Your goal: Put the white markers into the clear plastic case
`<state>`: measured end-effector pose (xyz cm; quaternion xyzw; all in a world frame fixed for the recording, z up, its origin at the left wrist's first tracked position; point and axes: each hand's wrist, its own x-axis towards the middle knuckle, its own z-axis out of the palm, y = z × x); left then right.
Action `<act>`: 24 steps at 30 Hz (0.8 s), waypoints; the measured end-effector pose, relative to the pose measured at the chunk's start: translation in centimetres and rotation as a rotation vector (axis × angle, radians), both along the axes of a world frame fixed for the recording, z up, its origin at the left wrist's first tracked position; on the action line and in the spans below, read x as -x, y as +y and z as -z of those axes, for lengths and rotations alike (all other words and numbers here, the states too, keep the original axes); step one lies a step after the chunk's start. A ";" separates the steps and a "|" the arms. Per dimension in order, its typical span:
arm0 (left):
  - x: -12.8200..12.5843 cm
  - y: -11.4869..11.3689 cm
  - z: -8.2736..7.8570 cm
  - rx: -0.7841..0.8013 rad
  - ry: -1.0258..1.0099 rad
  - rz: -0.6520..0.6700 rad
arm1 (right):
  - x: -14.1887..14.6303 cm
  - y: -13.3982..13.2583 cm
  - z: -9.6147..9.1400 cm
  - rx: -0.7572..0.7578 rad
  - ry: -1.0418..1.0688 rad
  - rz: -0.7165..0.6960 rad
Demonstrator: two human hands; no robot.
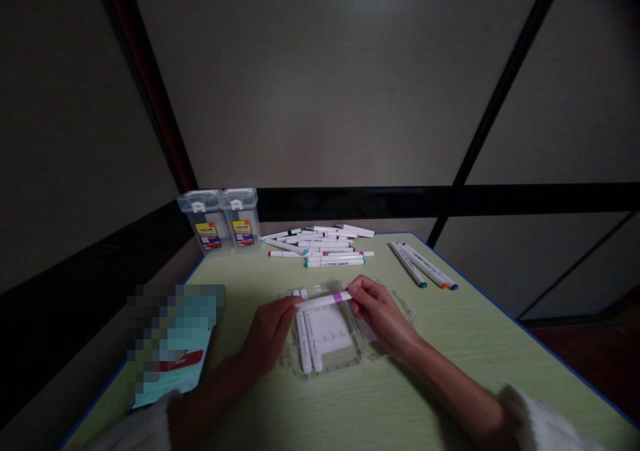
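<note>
Both my hands hold one white marker with a purple band [325,300] crosswise above a clear plastic marker case [350,361]. My left hand [270,334] pinches its left end and my right hand [380,311] pinches its right end near the purple band. Inside the open case lie two white markers [306,338] along the left side, next to a white insert [333,331]. The case rests on a pale green table [390,398].
A heap of several white markers [320,244] lies at the table's back. Two more markers [423,266] lie apart at the back right. Two closed clear marker boxes [220,221] stand at the back left. A teal booklet [175,344] lies at the left.
</note>
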<state>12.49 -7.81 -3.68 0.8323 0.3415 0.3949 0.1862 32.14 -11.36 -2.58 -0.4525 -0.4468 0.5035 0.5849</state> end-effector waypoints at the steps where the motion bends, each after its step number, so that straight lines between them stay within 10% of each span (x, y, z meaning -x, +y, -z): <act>1: -0.1 -0.1 -0.2 0.015 -0.013 -0.011 | 0.0 0.0 0.0 0.002 0.020 0.005; 10: -0.3 -0.2 -0.9 0.098 -0.077 -0.082 | -0.8 0.6 -0.1 0.076 0.232 0.084; 24: 0.1 -0.3 0.5 -0.031 0.084 0.061 | 0.7 -0.7 -0.3 -0.023 -0.117 -0.116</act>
